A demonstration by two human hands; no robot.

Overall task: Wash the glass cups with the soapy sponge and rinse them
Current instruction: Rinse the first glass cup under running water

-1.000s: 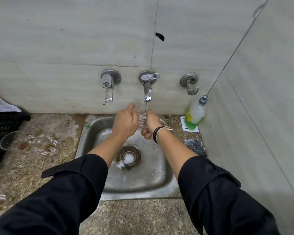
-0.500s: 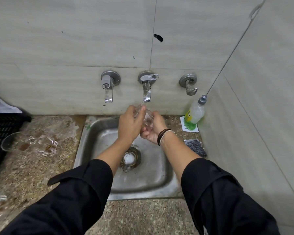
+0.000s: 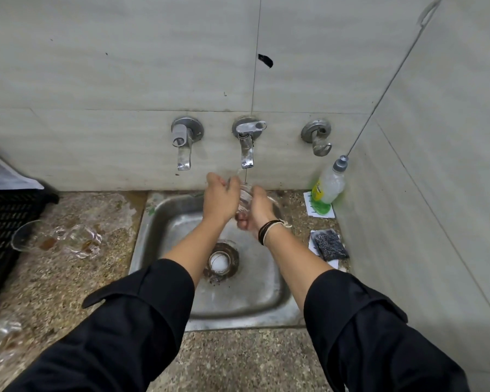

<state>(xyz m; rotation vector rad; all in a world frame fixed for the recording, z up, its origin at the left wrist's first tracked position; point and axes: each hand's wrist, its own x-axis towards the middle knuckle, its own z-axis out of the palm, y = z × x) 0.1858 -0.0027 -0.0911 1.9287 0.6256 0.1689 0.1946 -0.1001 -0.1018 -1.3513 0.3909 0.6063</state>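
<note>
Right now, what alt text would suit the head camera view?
Both hands, left hand and right hand, hold a glass cup under the running middle tap above a steel sink. Dirty glass cups lie on the counter left.

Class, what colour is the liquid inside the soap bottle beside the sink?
Green, in the soap bottle; head view.

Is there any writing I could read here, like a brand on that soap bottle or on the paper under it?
None can be read.
Clear plastic soap bottle with yellow label: printing on the label, too blurred to read.
White paper card under the bottle: dark marks along its edge, too small to read.
White card under the dark scouring pad: no legible text.
Steel taps on the wall: no markings visible.
</note>
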